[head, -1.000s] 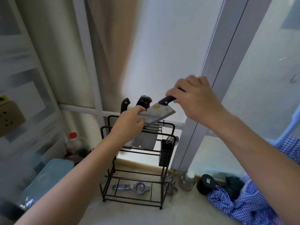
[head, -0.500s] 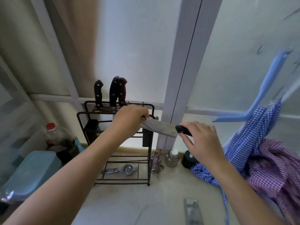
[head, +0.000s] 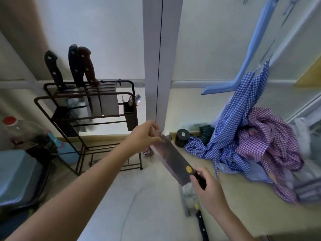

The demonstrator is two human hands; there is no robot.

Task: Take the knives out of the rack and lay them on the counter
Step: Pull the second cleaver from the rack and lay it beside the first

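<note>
A cleaver (head: pixel 173 162) with a dark blade and a yellow sticker hangs low over the counter (head: pixel 147 206), right of the rack. My right hand (head: pixel 206 188) grips its black handle. My left hand (head: pixel 144 136) pinches the far tip of the blade. The dark wire rack (head: pixel 57 100) stands at the back left with three knives upright in it: one black-handled (head: pixel 52 68), another black-handled (head: pixel 74 65) and a brown-handled one (head: pixel 87 65). Another cleaver (head: pixel 191 202) lies flat on the counter below my right hand, partly hidden by it.
A cutlery cup (head: pixel 130 113) hangs on the rack's right side. Checked blue and purple cloths (head: pixel 243 145) are heaped at the right. A small jar (head: pixel 165 134) and a black round tin (head: pixel 182 137) stand by the white post. A blue box (head: pixel 19 174) and red-capped bottle (head: pixel 15 127) sit left.
Both hands carried the cleaver away from the rack, rightward and down toward the counter. My view tilted down, bringing the cleaver lying on the counter into sight.
</note>
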